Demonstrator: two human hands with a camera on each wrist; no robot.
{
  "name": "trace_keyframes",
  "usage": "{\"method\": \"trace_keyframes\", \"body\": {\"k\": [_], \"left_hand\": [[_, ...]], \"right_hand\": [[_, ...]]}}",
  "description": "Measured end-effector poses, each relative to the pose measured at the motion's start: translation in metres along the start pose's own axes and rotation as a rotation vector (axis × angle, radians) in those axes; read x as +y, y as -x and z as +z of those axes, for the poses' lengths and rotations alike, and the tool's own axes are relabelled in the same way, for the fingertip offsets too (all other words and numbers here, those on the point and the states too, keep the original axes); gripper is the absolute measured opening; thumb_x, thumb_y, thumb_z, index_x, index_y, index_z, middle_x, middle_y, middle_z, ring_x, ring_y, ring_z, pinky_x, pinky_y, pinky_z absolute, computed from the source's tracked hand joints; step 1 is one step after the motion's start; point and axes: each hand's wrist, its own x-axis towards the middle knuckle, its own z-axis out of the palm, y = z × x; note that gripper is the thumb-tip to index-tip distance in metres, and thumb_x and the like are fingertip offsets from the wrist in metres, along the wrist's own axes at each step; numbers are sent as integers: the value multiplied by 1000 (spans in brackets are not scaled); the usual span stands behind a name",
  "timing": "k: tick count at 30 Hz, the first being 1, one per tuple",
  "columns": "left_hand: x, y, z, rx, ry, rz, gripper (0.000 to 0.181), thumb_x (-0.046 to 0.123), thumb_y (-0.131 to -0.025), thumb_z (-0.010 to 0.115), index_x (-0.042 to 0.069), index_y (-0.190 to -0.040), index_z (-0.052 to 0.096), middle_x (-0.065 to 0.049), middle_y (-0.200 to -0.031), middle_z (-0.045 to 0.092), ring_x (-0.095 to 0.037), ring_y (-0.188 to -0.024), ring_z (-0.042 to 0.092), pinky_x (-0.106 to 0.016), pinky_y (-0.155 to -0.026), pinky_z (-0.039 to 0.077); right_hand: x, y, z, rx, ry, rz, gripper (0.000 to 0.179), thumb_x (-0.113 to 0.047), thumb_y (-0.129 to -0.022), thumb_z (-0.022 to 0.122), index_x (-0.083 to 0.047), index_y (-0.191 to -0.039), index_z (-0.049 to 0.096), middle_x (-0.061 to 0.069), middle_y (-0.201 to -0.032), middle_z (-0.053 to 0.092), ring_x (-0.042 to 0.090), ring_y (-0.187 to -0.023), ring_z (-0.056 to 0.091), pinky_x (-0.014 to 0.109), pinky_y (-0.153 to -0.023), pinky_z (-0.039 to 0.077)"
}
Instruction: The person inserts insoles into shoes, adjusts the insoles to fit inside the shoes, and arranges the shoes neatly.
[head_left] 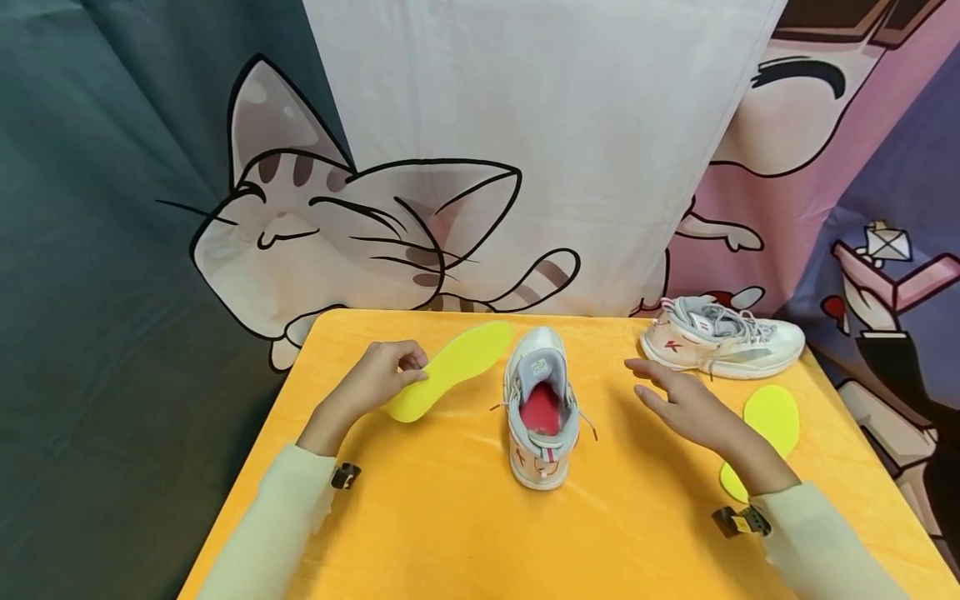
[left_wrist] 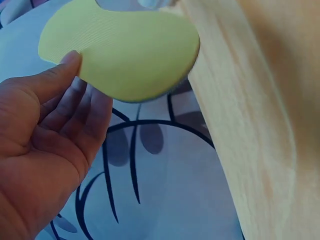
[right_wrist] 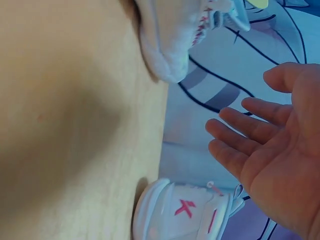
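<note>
My left hand (head_left: 380, 377) pinches a yellow insole (head_left: 459, 360) by its edge, thumb on top, above the table's left part. In the left wrist view the insole (left_wrist: 125, 50) lies between thumb and fingers, the palm uncovered. A white sneaker (head_left: 542, 454) stands upright in the middle, heel toward me, with red showing inside its opening and laces hanging at both sides. My right hand (head_left: 686, 404) hovers right of that sneaker, holding nothing, its fingers spread and relaxed in the right wrist view. The second white sneaker (head_left: 723, 340) stands behind it, toe pointing right.
Another yellow insole (head_left: 772, 421) lies on the right side of the table, partly hidden under my right forearm. The yellow table (head_left: 450, 533) ends at a far edge against a printed cartoon curtain (head_left: 555, 125).
</note>
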Motion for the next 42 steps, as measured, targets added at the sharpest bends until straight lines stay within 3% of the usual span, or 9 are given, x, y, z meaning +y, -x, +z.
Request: {"method": "trace_keyframes", "body": {"k": [7,11,14,16,24,33,40,42], "left_hand": [[17,4,1,5,125,48,6,12,-94,76,13,-94,71,2,-84,69,-14,-80,63,-26,-68,52],[27,4,4,-4,178,68,5,12,-94,76,13,-94,71,2,-85,70,-14,-80,64,-25,-67,52],[34,4,7,-7,208,66,5,13,-94,76,14,-94,71,2,-85,70,-14,-80,64,-25,-66,53],[39,4,9,-8,233,67,5,13,-94,76,14,-94,71,1,-86,70,-16,-80,65,-26,-65,55],[57,3,21,-17,375,77,6,10,-93,77,10,-97,72,-4,-89,70,-18,-82,67,-30,-66,61],[72,0,41,-6,543,44,9,8,-93,77,8,-99,70,-7,-90,71,-20,-81,69,-50,-70,63],[87,-1,58,1,626,54,12,5,-93,76,4,-101,67,-11,-93,70,-18,-81,70,-42,-68,64],[91,-1,62,0,661,55,13,3,-92,76,3,-101,66,-12,-94,68,-18,-82,69,-46,-70,64]], "right_hand": [[-16,-5,0,15,-129,-11,42,-23,-110,51,-5,-148,52,16,-144,61,38,-127,63,58,-102,51],[-29,-9,0,8,-248,-17,40,-21,-110,51,-5,-146,54,16,-144,60,37,-130,61,34,-102,55],[-40,-11,1,-10,-335,-23,40,-19,-110,51,-3,-146,53,18,-145,59,39,-132,59,16,-99,50],[-47,-13,1,-24,-391,-26,40,-15,-109,52,0,-146,52,20,-145,59,41,-131,59,11,-98,47],[-65,-18,8,-74,-512,18,41,-20,-109,54,0,-144,53,20,-141,61,36,-127,63,14,-97,50],[-81,-20,21,-119,-665,11,43,-19,-106,59,6,-141,53,27,-134,64,9,-118,67,19,-97,54],[-91,-24,28,-132,-717,-11,38,-14,-105,61,4,-138,56,25,-132,66,20,-117,70,20,-95,55],[-95,-25,29,-135,-722,-12,37,-13,-104,63,5,-135,57,24,-127,68,23,-112,71,22,-93,57]]}}
